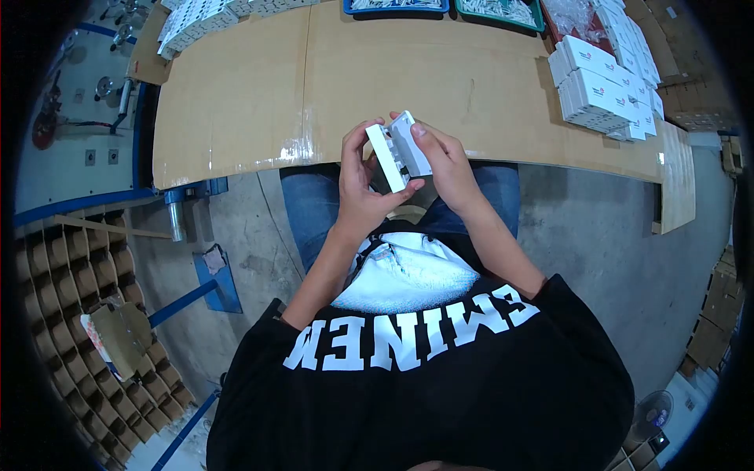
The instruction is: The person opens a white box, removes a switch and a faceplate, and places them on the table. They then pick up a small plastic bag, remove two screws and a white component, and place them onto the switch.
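Note:
Just past the table's front edge, both my hands hold a small white box-shaped item. It looks like two white parts joined or held side by side, tilted, with a gap and dark details between them; I cannot make out its exact kind. My left hand wraps round the left part, thumb along the lower end and fingers at its upper and left side. My right hand grips the right part, thumb on its face near the top. The fingers behind the item are partly hidden.
A cardboard-covered table lies ahead. At its far side stand a blue tray and a green tray of small white pieces. White boxes are stacked at right, more at far left. Left below is a cardboard divider grid.

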`<state>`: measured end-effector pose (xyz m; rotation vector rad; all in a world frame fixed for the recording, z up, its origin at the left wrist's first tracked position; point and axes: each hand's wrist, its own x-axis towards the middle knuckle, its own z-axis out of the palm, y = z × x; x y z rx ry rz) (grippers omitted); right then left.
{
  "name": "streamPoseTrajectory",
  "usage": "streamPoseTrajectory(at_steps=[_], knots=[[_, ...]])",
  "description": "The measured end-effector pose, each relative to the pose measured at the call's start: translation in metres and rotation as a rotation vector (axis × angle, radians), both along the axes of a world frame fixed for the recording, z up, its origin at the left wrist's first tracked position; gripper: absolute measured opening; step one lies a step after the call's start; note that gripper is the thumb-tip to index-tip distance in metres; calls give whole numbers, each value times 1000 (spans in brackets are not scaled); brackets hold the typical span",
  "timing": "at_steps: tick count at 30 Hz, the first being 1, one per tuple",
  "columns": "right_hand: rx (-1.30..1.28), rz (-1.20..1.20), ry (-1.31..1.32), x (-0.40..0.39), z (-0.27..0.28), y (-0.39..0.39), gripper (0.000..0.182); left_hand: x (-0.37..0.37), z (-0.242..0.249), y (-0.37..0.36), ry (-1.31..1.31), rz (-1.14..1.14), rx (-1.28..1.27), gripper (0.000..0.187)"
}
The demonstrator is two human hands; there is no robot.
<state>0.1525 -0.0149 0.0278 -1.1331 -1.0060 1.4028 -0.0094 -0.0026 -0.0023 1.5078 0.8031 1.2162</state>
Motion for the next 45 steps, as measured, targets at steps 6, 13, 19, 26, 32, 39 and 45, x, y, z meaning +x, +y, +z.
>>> streamPoseTrajectory(at_steps=[6, 13, 19, 26, 32, 39, 45], knots=[[-9, -70, 49, 4, -6, 5, 48, -3, 4, 5, 27, 41, 29, 116], [-12, -183, 122, 12, -24, 10, 42, -21, 8, 12, 186, -106, -93, 106], [98, -321, 75, 32, -57, 31, 36, -14, -21, 30, 49, 150, -130, 94], [246, -316, -379, 56, -88, 47, 60, -16, -60, 65, 353, 433, 0, 104], [211, -264, -972, 78, -100, 46, 65, -25, -65, 53, 875, 404, 158, 114], [220, -288, -1050, 82, -109, 45, 63, -25, -71, 55, 919, 412, 138, 107], [224, -329, -1182, 89, -118, 49, 64, -12, -69, 82, 949, 459, 153, 102]])
